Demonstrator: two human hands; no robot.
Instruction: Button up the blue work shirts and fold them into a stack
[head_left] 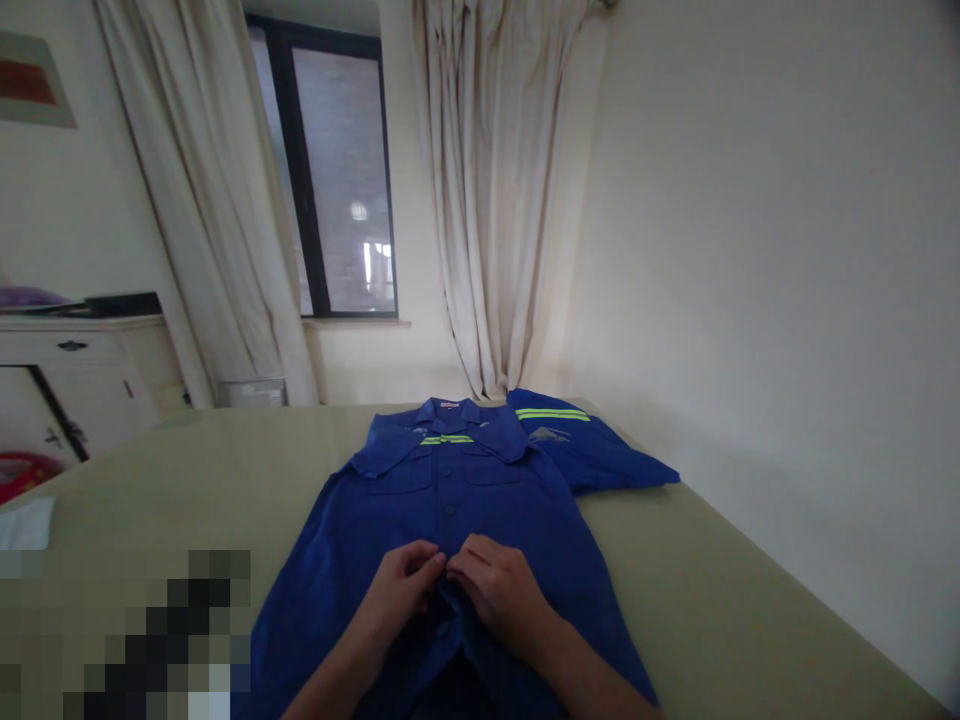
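Observation:
A blue work shirt (495, 510) with yellow-green stripes across the chest lies front side up, its collar at the far end. My left hand (405, 590) pinches the left side of the front opening, low on the shirt. Close beside it, my right hand (491, 585) has its fingers closed on the other front edge, which is lifted a little. Fingertips of both hands nearly meet at the button line. Buttons show above the hands; whatever lies between the fingertips is too small to tell.
Another blue garment (592, 450) with striped trim lies at the far right of the greenish table (225, 460), near the wall. A pale cloth (28, 522) rests at the left edge. Behind stand a white cabinet (97, 365) and long curtains (495, 200).

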